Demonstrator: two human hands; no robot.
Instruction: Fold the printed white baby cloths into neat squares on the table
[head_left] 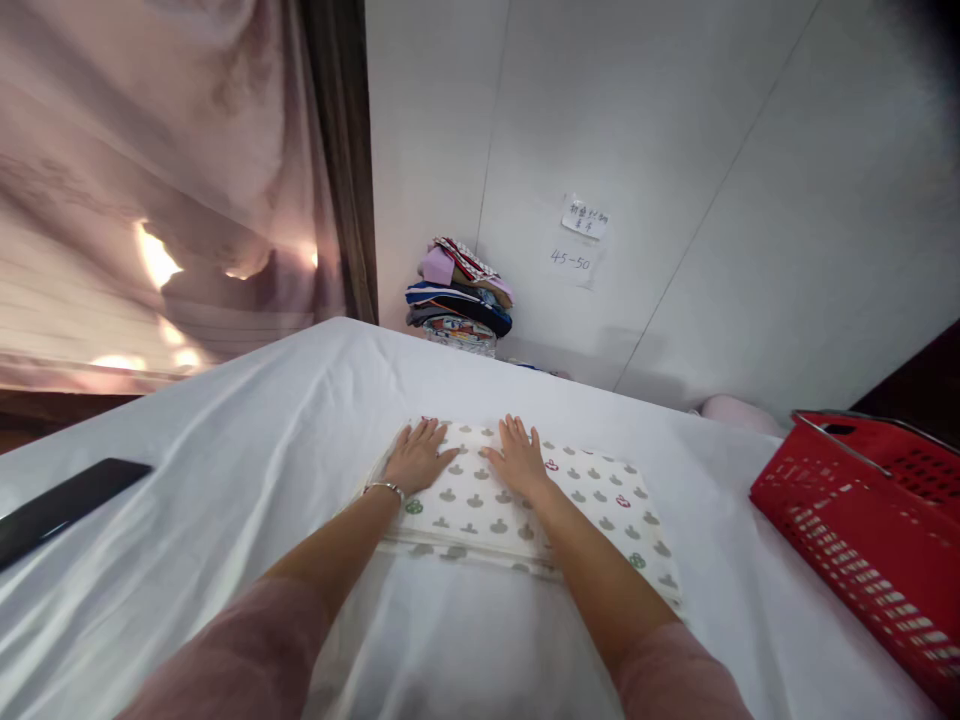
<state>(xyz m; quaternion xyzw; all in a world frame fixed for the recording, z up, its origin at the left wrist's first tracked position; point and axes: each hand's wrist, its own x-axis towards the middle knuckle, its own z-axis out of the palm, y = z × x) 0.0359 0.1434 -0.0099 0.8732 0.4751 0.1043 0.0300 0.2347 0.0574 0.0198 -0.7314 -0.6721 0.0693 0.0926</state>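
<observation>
A folded white cloth (pixel 480 510) with a grey, red and green mushroom-like print lies flat on the white-covered table (pixel 285 480). Its near edge shows several layers. My left hand (pixel 420 455) rests palm down on the cloth's left part, fingers spread, with a bracelet at the wrist. To the right of it, my right hand (pixel 519 458) also lies palm down on the cloth, near the far edge, its fingers stretched out. Neither hand grips anything.
At the right edge stands a red plastic basket (pixel 847 530). A dark flat object (pixel 60 505) lies at the left. Beyond the far edge is a stack of folded fabrics (pixel 459 295) against a wall bearing paper notes (pixel 581 240). A pink curtain (pixel 165 120) hangs left.
</observation>
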